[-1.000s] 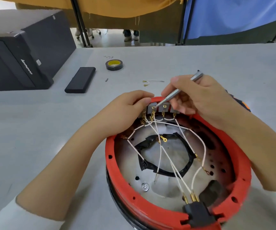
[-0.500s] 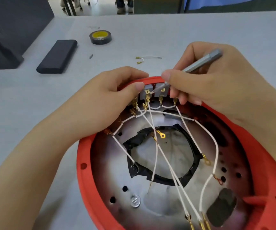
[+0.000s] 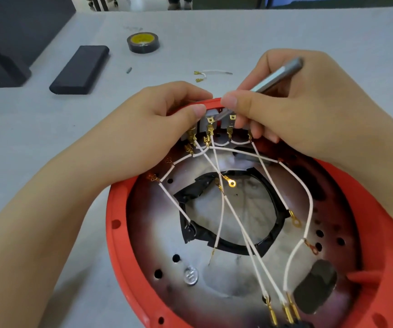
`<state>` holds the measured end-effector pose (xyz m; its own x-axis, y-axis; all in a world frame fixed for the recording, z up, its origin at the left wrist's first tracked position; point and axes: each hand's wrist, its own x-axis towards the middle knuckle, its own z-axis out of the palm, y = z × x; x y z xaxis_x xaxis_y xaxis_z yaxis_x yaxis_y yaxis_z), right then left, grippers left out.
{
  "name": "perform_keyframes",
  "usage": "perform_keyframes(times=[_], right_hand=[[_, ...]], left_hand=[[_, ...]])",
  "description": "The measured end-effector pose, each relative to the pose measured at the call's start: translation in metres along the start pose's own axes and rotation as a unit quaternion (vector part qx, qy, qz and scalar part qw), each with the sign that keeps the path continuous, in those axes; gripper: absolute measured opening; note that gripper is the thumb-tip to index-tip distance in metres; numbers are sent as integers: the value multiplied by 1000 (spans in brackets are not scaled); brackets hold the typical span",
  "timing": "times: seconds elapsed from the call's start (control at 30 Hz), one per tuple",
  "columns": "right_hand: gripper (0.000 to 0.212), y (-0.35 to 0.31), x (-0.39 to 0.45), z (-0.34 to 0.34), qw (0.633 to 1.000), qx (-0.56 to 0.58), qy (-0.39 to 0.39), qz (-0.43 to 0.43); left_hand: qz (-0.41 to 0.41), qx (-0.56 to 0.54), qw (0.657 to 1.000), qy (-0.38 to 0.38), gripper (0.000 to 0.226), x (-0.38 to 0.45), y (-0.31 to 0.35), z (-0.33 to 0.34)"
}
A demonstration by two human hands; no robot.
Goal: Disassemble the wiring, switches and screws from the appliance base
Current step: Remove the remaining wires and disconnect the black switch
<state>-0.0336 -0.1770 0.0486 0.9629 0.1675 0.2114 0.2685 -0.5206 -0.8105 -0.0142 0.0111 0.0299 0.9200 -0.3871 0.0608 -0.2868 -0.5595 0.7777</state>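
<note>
The round red appliance base lies open side up in front of me. White wires with brass terminals cross its metal floor to grey switches at the far rim. My left hand grips the far rim, thumb against the leftmost switch. My right hand holds a grey metal tool like a pen, its tip between two switch terminals. A silver screw sits in the floor near the front left.
On the grey table beyond the base lie a loose white wire piece with brass terminals, a roll of black tape, a flat black block and a small metal bit. A black computer case stands at far left.
The view has come closer and lower over the base. My right hand has shifted left so its thumb nears my left fingers, and the tool tip sits deeper between the switches.
</note>
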Motion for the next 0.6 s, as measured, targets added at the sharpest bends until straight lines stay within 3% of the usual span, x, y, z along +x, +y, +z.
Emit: perform_keyframes(times=[0.6], right_hand=[[30, -6, 20, 6, 997, -74, -15, 24]], left_hand=[[-8, 19, 1000, 8, 25, -1, 2, 0]])
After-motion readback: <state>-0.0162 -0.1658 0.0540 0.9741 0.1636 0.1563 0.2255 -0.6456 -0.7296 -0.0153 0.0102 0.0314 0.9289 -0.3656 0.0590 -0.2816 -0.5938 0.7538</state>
